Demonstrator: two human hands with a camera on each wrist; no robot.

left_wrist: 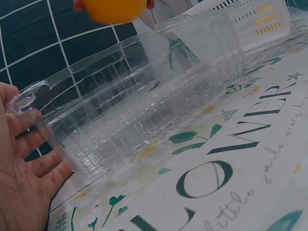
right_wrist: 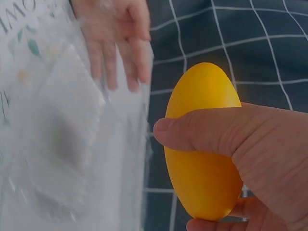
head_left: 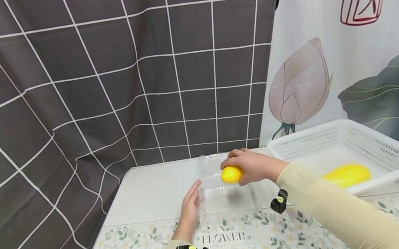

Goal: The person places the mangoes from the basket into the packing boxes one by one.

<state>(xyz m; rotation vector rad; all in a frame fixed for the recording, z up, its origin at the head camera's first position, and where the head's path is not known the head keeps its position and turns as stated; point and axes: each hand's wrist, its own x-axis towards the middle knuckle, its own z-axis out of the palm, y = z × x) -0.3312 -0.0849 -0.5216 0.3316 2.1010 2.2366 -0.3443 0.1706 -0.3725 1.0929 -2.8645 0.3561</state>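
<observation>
Now grasping the yellow ovoid (head_left: 231,175) in the right hand (head_left: 255,165), thumb across one face; holding it aloft over the box (head_left: 213,203). With the left hand (head_left: 190,209), touching the box's left wall, fingers extended, released rather than clenched. To the left, white table (head_left: 155,189) as far as the edge by the curtain (head_left: 160,78). To the right, a gap, then the basket (head_left: 346,148), reaching the table's right side. Behind, folded back near the table's rear edge, the lid (head_left: 208,165).

Thin, ribbed, transparent plastic for the box, with shiny rims; smooth surface on the ovoid, rounded at both ends; perforated white plastic for the basket, with a longer yellow piece (head_left: 352,174) inside. Across the table's near part, floral print and "FLOWER".

Partly hidden: the ovoid, behind the right thumb and cut off atop the left wrist view; the yellow piece, behind the right sleeve (head_left: 327,204). Blurred in the right wrist view: the box's outline.
</observation>
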